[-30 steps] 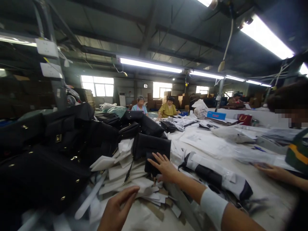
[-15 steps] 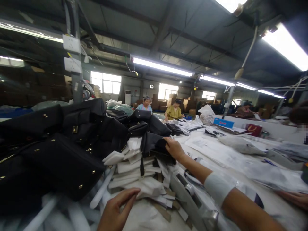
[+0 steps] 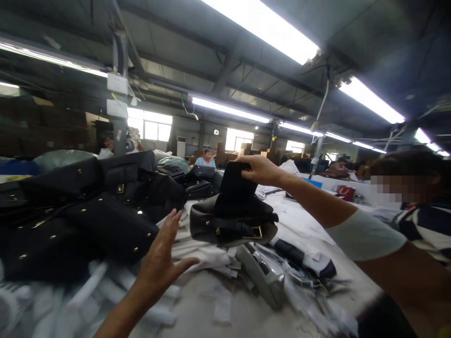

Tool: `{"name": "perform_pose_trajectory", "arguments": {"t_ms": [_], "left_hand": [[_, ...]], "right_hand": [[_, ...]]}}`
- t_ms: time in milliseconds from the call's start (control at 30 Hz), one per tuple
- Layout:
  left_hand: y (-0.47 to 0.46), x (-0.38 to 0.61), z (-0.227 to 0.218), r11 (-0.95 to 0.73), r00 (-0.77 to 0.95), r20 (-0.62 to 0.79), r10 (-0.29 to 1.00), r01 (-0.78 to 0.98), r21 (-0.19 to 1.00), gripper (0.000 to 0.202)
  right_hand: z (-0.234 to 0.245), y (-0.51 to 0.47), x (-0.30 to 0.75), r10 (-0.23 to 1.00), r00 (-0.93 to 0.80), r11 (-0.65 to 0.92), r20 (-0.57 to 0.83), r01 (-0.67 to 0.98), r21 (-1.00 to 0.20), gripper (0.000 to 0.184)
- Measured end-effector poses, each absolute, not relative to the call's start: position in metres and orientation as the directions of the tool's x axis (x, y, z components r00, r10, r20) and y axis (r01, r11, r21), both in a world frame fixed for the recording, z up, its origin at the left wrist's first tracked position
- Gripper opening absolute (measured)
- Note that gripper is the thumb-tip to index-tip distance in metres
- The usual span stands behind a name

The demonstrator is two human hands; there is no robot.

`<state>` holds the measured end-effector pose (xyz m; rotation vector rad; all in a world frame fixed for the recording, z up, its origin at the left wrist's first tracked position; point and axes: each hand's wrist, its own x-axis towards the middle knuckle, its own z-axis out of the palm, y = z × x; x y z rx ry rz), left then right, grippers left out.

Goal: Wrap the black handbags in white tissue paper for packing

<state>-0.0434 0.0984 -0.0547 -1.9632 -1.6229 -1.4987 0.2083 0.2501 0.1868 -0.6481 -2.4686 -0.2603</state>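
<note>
A black handbag [image 3: 225,227] with gold-coloured hardware hangs in front of me, lifted by its raised flap. At the flap's top edge, my right hand [image 3: 262,170] is closed, with the thumb and fingers pinching it. My left hand [image 3: 160,256] is open, thumb and fingers spread, a little to the left of the bag and apart from it. Below the bag lie white padding pieces [image 3: 207,256] in a loose heap. A grey box-like object [image 3: 262,277] rests on the table just under the bag's right side.
Several black bags [image 3: 105,230] with gold studs are piled on the left. White tubes [image 3: 86,286] lie blurred at the lower left. Clear wrapping and dark rolled items [image 3: 289,251] are on the right. A co-worker in a striped top [image 3: 426,230] is close on the right; another [image 3: 206,158] sits farther back.
My right hand has lifted the black bag off the padding heap and drawn it nearer. My left hand has risen and its fingers have spread. The view has turned to the right.
</note>
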Motion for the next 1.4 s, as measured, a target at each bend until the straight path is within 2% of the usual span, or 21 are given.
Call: {"name": "perform_pose_trajectory", "arguments": {"t_ms": [67, 133, 200, 267, 333, 400, 500, 600, 767, 900, 967, 1033, 1067, 1100, 1167, 1267, 1333, 1400], "left_hand": [[0.075, -0.033, -0.042, -0.435, -0.019, 0.717, 0.697, 0.784, 0.444, 0.123], [0.046, -0.022, -0.038, -0.427, -0.001, 0.599, 0.801, 0.7, 0.573, 0.126], [0.017, -0.012, -0.043, -0.345, -0.067, 0.483, 0.873, 0.616, 0.708, 0.112], [-0.008, -0.005, -0.054, -0.238, -0.195, 0.408, 0.892, 0.565, 0.79, 0.092], [-0.026, -0.003, -0.068, -0.111, -0.345, 0.317, 0.884, 0.502, 0.858, 0.079], [-0.037, -0.005, -0.083, 0.043, -0.442, 0.14, 0.886, 0.378, 0.925, 0.074], [-0.044, -0.015, -0.109, 0.233, -0.451, -0.134, 0.882, 0.17, 0.957, 0.069], [-0.045, -0.027, -0.137, 0.309, -0.427, -0.233, 0.874, 0.116, 0.944, 0.066], [-0.034, -0.044, -0.168, 0.371, -0.435, -0.284, 0.854, 0.127, 0.92, 0.064], [-0.032, -0.055, -0.171, 0.372, -0.506, -0.217, 0.835, 0.229, 0.9, 0.075], [-0.044, -0.057, -0.17, 0.355, -0.553, -0.133, 0.823, 0.318, 0.879, 0.079], [-0.065, -0.055, -0.171, 0.285, -0.54, 0.045, 0.84, 0.511, 0.811, 0.07], [-0.076, -0.052, -0.173, 0.211, -0.478, 0.179, 0.86, 0.653, 0.728, 0.065], [-0.087, -0.049, -0.176, 0.138, -0.383, 0.285, 0.879, 0.774, 0.618, 0.063], [-0.102, -0.04, -0.181, 0.018, -0.183, 0.411, 0.893, 0.928, 0.373, 0.069], [-0.103, -0.025, -0.182, -0.065, 0.03, 0.476, 0.879, 0.996, 0.058, 0.072], [-0.093, -0.015, -0.175, -0.111, 0.142, 0.46, 0.876, 0.989, -0.094, 0.069], [-0.078, -0.008, -0.167, -0.168, 0.222, 0.401, 0.889, 0.972, -0.164, 0.072]], "right_hand": [[0.192, 0.22, 0.21, 0.388, -0.809, 0.911, 0.442, 0.408, -0.054, 0.039], [0.186, 0.2, 0.207, 0.383, -0.874, 0.918, 0.299, 0.325, -0.229, 0.038], [0.168, 0.192, 0.2, 0.374, -0.911, 0.872, 0.175, 0.281, -0.402, 0.039], [0.141, 0.192, 0.187, 0.357, -0.931, 0.813, 0.073, 0.272, -0.514, 0.039], [0.104, 0.194, 0.168, 0.343, -0.939, 0.766, -0.016, 0.289, -0.574, 0.038], [0.063, 0.195, 0.147, 0.333, -0.94, 0.741, -0.078, 0.312, -0.595, 0.037], [0.006, 0.192, 0.122, 0.302, -0.942, 0.715, -0.149, 0.327, -0.618, 0.038], [-0.033, 0.191, 0.113, 0.296, -0.947, 0.708, -0.126, 0.306, -0.636, 0.037], [-0.061, 0.183, 0.148, 0.422, -0.902, 0.734, 0.091, 0.281, -0.618, 0.029], [-0.081, 0.147, 0.213, 0.413, -0.894, 0.769, 0.176, 0.239, -0.593, 0.034], [-0.096, 0.125, 0.247, 0.417, -0.891, 0.808, 0.177, 0.275, -0.521, 0.045], [-0.112, 0.109, 0.274, 0.476, -0.869, 0.783, 0.135, 0.349, -0.516, 0.065], [-0.121, 0.103, 0.283, 0.506, -0.855, 0.758, 0.11, 0.38, -0.53, 0.076], [-0.129, 0.099, 0.29, 0.533, -0.841, 0.732, 0.092, 0.403, -0.549, 0.085], [-0.142, 0.095, 0.294, 0.582, -0.808, 0.695, 0.088, 0.439, -0.57, 0.097], [-0.149, 0.096, 0.283, 0.595, -0.785, 0.748, 0.172, 0.463, -0.475, 0.097], [-0.145, 0.098, 0.271, 0.497, -0.839, 0.849, 0.223, 0.416, -0.326, 0.092], [-0.138, 0.1, 0.258, 0.359, -0.91, 0.924, 0.207, 0.316, -0.216, 0.089]]}}
